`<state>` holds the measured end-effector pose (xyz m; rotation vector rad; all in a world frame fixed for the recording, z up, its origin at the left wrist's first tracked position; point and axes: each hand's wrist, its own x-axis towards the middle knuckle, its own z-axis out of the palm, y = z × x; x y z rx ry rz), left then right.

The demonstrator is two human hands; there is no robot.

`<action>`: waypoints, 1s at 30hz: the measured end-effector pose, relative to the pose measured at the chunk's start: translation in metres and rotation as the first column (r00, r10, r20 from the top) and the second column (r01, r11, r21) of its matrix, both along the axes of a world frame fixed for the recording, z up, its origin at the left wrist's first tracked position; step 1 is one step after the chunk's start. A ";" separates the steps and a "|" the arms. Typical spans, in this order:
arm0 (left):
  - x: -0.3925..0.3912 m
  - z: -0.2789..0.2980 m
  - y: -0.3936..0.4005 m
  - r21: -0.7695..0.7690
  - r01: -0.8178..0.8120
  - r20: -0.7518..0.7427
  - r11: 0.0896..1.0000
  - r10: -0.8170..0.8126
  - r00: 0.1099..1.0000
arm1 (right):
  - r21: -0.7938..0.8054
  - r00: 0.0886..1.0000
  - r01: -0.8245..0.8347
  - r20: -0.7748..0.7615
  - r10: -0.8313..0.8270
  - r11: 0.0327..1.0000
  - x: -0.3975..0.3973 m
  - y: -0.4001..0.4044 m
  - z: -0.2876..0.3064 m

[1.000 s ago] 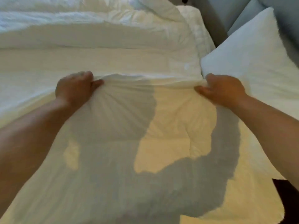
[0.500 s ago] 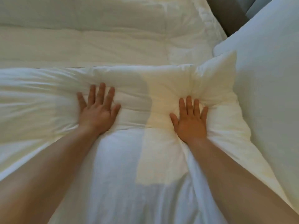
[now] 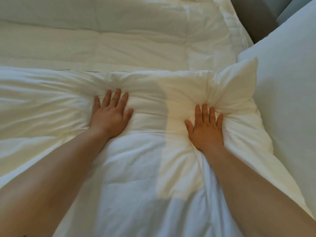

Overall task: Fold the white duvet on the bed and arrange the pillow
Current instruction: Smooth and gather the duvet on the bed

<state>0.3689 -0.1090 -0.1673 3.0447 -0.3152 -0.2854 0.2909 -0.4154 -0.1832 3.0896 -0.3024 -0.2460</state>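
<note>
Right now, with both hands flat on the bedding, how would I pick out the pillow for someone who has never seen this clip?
Start at the white quilted duvet covering the bed, its folded layer pressed down by the left hand and right hand. Move right past the fold's puffed corner. The plain white pillow fills the right edge: smooth, unstitched and cooler white, unlike the wrinkled, creamy duvet.

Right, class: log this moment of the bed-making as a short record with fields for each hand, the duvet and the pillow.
left hand: flat, fingers spread, pressing on the folded layer
right hand: flat, pressing near the folded corner
duvet: white, a layer folded over, puffed and creased round both hands
pillow: white, at the right beside the duvet
</note>
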 end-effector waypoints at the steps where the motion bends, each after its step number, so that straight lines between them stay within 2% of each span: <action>1: -0.007 0.008 0.003 0.007 0.010 -0.038 1.000 -0.010 0.999 | 0.003 1.000 -0.002 -0.028 0.002 1.000 -0.003 0.001 0.006; 5: -0.044 0.041 0.020 0.058 0.085 -0.145 0.995 -0.076 0.986 | 0.027 0.988 0.026 -0.155 -0.021 0.999 -0.008 0.000 0.032; 7: -0.072 0.058 0.040 0.108 0.079 -0.178 0.991 -0.059 0.982 | 0.042 0.985 0.036 -0.168 -0.028 0.998 -0.014 0.008 0.051; 9: -0.105 0.073 0.062 0.144 0.033 -0.228 0.989 0.000 0.974 | 0.077 0.986 -0.003 -0.167 0.016 0.997 -0.023 0.021 0.070; 12: -0.150 0.093 0.097 0.159 -0.057 -0.322 0.986 0.106 0.941 | 0.129 0.957 -0.048 -0.277 0.083 0.990 -0.040 0.051 0.104; 16: -0.187 0.113 0.147 0.188 -0.145 -0.391 0.971 0.210 0.896 | 0.136 0.902 -0.201 -0.360 0.238 0.970 -0.054 0.110 0.140; 23: -0.184 0.128 0.235 0.171 -0.268 -0.344 0.948 0.313 0.886 | 0.282 0.865 -0.327 -0.295 0.406 0.902 -0.057 0.242 0.158; 26: -0.169 0.115 0.278 0.182 -0.267 -0.291 0.946 0.311 0.905 | 0.286 0.852 -0.378 -0.266 0.452 0.881 -0.057 0.302 0.147; 30: -0.156 0.087 0.342 0.179 -0.284 -0.231 0.942 0.321 0.918 | 0.277 0.878 -0.385 -0.185 0.442 0.880 -0.059 0.381 0.120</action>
